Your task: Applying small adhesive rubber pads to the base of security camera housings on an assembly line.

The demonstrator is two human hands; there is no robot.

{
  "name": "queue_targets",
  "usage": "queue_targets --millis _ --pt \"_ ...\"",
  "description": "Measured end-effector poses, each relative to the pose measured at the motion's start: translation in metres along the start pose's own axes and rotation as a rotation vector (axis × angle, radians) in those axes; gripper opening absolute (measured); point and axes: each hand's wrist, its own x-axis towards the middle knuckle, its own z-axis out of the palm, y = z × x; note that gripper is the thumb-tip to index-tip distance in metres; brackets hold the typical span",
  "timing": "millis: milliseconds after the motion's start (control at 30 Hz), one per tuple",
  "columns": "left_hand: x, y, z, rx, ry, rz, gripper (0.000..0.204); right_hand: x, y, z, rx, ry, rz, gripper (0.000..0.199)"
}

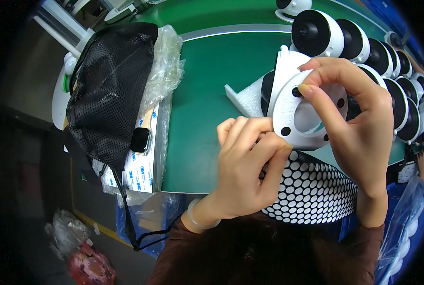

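My right hand (352, 118) grips a white round device base (288, 102) with small black round pads stuck on it, held tilted above the green mat. Its thumb presses one pad near the top. My left hand (247, 166) pinches the base's lower edge with fingertips at another black pad. Below both hands lies a sheet of black round pads (312, 190) on white backing. A white foam piece (245, 97) sits just left of the base.
A row of several white-and-black round camera units (364, 45) lines the back right of the green mat (207, 76). At left are a black mesh bag (110, 85), clear plastic wrap, a smartwatch (140, 139) and tape sheets. Plastic bags lie on the floor.
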Motion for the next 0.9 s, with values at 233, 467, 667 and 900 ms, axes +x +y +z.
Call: queue_targets --millis 233,467,667,900 --pt "-0.001 0.000 -0.001 -0.008 0.011 0.008 0.004 0.006 -0.003 -0.006 -0.025 -0.083 0.044 0.010" --pt "0.004 -0.005 -0.012 -0.002 -0.046 -0.010 0.003 0.056 0.005 -0.019 0.020 -0.704 0.139 0.018" --pt "-0.016 -0.007 -0.041 0.096 -0.097 -0.177 0.006 0.130 0.043 -0.020 0.252 -0.494 0.442 0.031" --pt "-0.025 -0.012 -0.042 0.236 -0.183 -0.285 0.007 0.226 0.053 0.114 -0.347 -0.398 -0.093 0.024"
